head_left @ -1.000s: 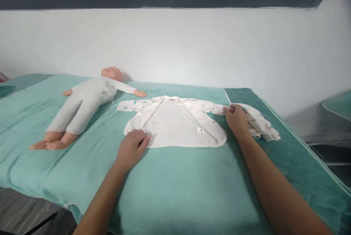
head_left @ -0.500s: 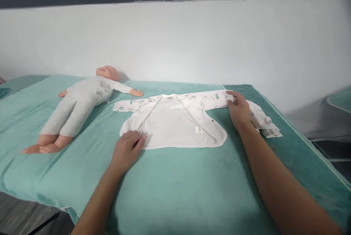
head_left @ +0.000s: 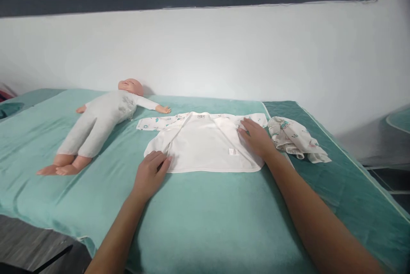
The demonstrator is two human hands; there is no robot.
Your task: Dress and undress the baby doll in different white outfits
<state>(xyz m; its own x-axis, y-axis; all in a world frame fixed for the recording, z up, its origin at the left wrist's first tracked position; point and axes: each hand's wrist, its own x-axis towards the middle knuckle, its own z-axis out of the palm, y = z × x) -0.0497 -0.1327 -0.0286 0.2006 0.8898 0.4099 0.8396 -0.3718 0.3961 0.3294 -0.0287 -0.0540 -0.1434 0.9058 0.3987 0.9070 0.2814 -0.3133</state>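
A white baby shirt (head_left: 201, 148) lies spread open on the green cover, its printed sleeves stretched out to both sides. My left hand (head_left: 151, 174) rests on the lower left corner of the shirt, fingers slightly bent and thumb apart. Over the right front panel, near where the sleeve begins, my right hand (head_left: 255, 138) lies with outstretched fingers, hiding part of the panel. Left of the shirt a baby doll (head_left: 99, 116) in a white bodysuit lies on its back, one arm stretched toward the left sleeve.
A crumpled printed baby garment (head_left: 296, 137) lies just right of the shirt, on a darker green strip (head_left: 346, 205). The green cover (head_left: 218, 218) reaches back to a white wall (head_left: 205, 52). Grey floor (head_left: 35, 244) shows at the lower left.
My right hand has let go of the right sleeve's end and moved left onto the shirt's front panel. The sleeve looks shorter. My left hand has stayed in place; the view has tilted slightly.
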